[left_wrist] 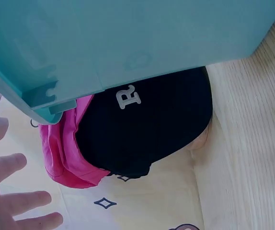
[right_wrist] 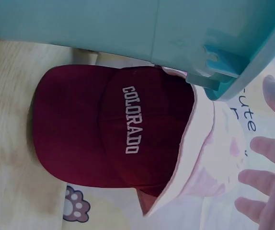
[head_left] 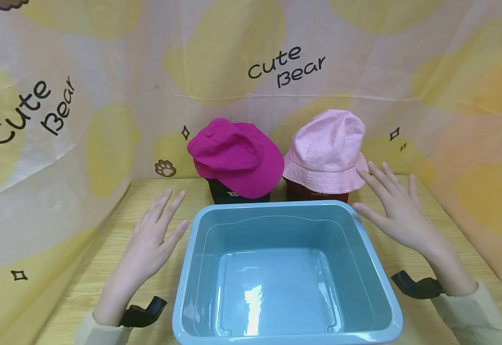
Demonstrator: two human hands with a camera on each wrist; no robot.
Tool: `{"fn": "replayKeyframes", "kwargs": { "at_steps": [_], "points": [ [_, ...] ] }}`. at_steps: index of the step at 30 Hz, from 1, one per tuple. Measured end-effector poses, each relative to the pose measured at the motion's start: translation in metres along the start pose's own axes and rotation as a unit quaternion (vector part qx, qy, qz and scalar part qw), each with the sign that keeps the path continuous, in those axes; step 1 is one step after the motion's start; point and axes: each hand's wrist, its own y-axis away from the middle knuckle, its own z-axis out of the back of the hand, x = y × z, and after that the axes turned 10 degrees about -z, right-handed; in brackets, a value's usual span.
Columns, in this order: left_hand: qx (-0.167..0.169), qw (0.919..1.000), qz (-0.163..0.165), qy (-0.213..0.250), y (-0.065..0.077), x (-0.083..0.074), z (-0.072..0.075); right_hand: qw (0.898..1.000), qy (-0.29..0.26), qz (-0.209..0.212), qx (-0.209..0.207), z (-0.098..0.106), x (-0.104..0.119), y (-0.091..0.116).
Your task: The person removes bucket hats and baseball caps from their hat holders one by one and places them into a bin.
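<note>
A blue plastic basin (head_left: 276, 278) stands on the table with nothing inside it. Behind it, a magenta cap (head_left: 233, 153) sits on top of a black cap (left_wrist: 147, 120) that bears a pale letter. To its right, a pale pink bucket hat (head_left: 328, 148) rests over a dark red cap (right_wrist: 113, 124) lettered COLORADO. My left hand (head_left: 156, 235) hovers left of the basin, fingers spread, touching nothing that I can see. On the other side my right hand (head_left: 393, 206) is held with fingers extended near the basin's far right corner and the bucket hat; contact cannot be told.
A wooden table (head_left: 108, 258) lies under everything. Printed cloth (head_left: 216, 52) with bear lettering hangs behind and along both sides. A black strap mount (head_left: 143, 312) sits at the left wrist, and another black mount (head_left: 416, 286) at the right.
</note>
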Motion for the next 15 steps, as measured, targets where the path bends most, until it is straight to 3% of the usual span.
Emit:
{"fn": "replayKeyframes", "kwargs": {
  "at_steps": [15],
  "points": [
    [-0.039,0.9981,-0.003,0.046,0.002,0.006,-0.007,1.0,-0.005,0.013,-0.005,0.009,0.009,-0.015]
  ]
}}
